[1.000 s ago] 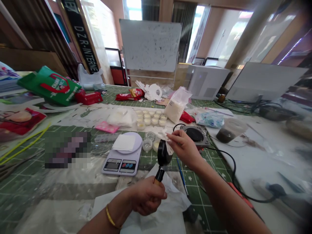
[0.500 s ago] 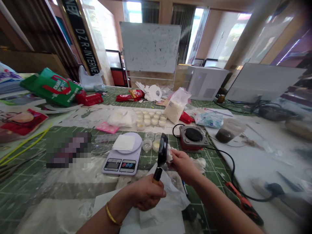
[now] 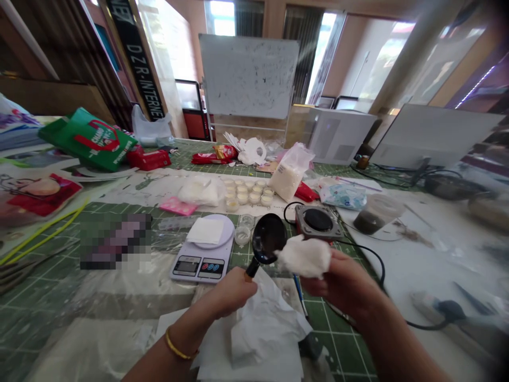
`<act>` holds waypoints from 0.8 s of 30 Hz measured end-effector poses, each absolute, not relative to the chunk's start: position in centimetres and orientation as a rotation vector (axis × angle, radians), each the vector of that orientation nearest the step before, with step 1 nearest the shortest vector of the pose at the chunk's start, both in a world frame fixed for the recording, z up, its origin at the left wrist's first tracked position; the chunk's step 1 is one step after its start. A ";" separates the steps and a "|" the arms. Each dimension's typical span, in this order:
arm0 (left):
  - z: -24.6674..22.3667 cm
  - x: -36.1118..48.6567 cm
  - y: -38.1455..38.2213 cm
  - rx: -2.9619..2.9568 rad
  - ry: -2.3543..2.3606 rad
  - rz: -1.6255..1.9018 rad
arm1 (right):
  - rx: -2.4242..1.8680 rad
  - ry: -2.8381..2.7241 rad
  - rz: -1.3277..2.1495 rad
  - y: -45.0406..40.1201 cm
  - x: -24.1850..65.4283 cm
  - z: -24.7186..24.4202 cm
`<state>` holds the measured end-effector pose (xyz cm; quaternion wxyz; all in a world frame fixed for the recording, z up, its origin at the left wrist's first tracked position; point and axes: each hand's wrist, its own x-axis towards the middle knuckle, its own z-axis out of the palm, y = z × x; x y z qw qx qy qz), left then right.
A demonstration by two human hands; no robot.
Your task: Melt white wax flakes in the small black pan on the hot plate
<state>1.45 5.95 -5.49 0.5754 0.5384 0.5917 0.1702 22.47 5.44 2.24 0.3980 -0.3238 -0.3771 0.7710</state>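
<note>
My left hand (image 3: 234, 289) is closed round the handle of a small black frying pan (image 3: 269, 237), held up with its dark inside facing me. Close to the pan's right rim, my right hand (image 3: 338, 278) grips a crumpled white tissue (image 3: 304, 257). Below the pan lie creased white paper sheets (image 3: 262, 329). A white kitchen scale (image 3: 203, 268) with a folded white paper (image 3: 205, 231) on its plate stands left of the pan. Behind the pan are small clear cups (image 3: 242, 235), partly hidden by it.
A small electric hot plate (image 3: 318, 220) with a black cable stands right of the pan. Several filled small cups (image 3: 249, 192) are grouped farther back beside a bag of white pellets (image 3: 292, 172). A plastic beaker (image 3: 376, 215) with dark contents stands at right.
The pan has turned from edge-on to show its inside. My right hand has moved right and towards me with the tissue, from behind the pan to beside its rim.
</note>
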 end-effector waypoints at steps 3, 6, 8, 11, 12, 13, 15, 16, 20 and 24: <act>-5.2 1.2 6.2 1.157 1.415 0.460 | -1.009 -1.165 1.568 4.3 25.5 3.8; -4.9 0.8 6.6 1.000 1.364 0.671 | -1.305 -1.720 1.220 2.4 28.3 3.8; -4.7 0.5 7.0 0.921 1.337 0.839 | -1.449 -2.138 1.131 1.1 29.4 2.9; -4.5 0.2 7.6 0.827 1.316 1.050 | -1.665 -2.461 0.908 0.2 29.8 1.4; -4.6 0.2 7.7 0.802 1.306 1.112 | -1.701 -2.506 0.834 0.4 29.4 1.1; -4.7 0.2 7.8 0.784 1.298 1.171 | -1.715 -2.527 0.769 0.9 28.8 1.0; -5.0 0.3 8.0 0.765 1.289 1.265 | -1.694 -2.501 0.643 2.8 26.7 1.0; -5.2 0.3 8.0 0.763 1.287 1.307 | -1.679 -2.456 0.566 4.1 25.2 1.1; -5.9 0.3 8.4 0.742 1.310 1.470 | -1.638 -2.353 0.228 10.0 18.2 0.0; -6.3 -0.2 8.9 0.685 1.290 1.626 | -1.855 -2.349 0.063 14.1 13.4 -2.6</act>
